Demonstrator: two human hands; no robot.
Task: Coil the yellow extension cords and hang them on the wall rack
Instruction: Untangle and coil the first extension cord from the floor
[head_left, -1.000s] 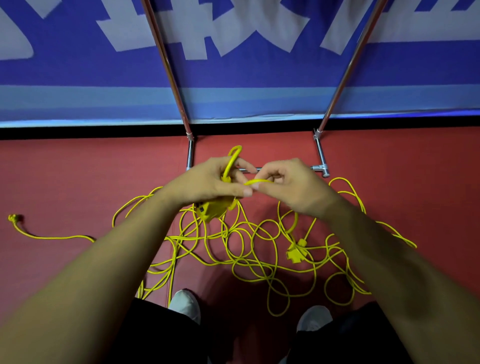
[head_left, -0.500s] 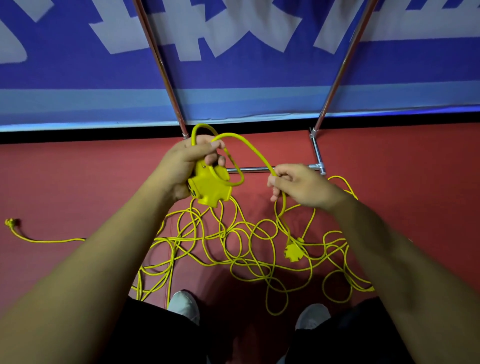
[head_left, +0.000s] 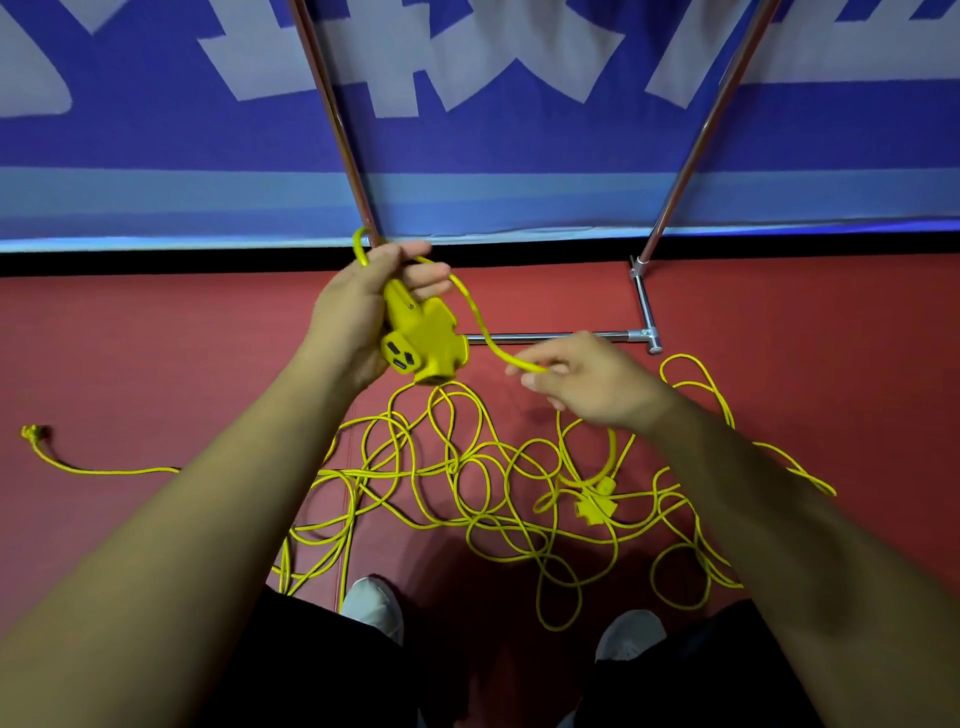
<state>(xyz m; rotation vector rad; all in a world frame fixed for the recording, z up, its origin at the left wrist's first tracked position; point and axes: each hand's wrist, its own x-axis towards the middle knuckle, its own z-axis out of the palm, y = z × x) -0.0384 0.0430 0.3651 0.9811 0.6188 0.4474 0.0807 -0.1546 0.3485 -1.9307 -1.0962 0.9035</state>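
My left hand (head_left: 358, 312) grips a yellow multi-outlet socket head (head_left: 423, 338) and a small loop of its cord, held up above the floor. From that loop the yellow cord (head_left: 478, 322) runs down to my right hand (head_left: 587, 382), which pinches it between thumb and fingers. Below both hands a tangled heap of yellow extension cord (head_left: 467, 483) lies on the red floor. A second yellow socket head (head_left: 595, 506) sits in the tangle at the right. One cord end with a plug (head_left: 34, 432) trails off far to the left.
A metal rack stands against the blue and white wall banner, with two slanted poles (head_left: 343, 135) and a chrome base bar (head_left: 550, 336) on the floor behind the hands. My two white shoes (head_left: 374, 605) stand at the near edge of the tangle.
My left hand has lifted the socket head higher and turned it so the outlets show. My right hand has slid along the cord, away to the right and lower.
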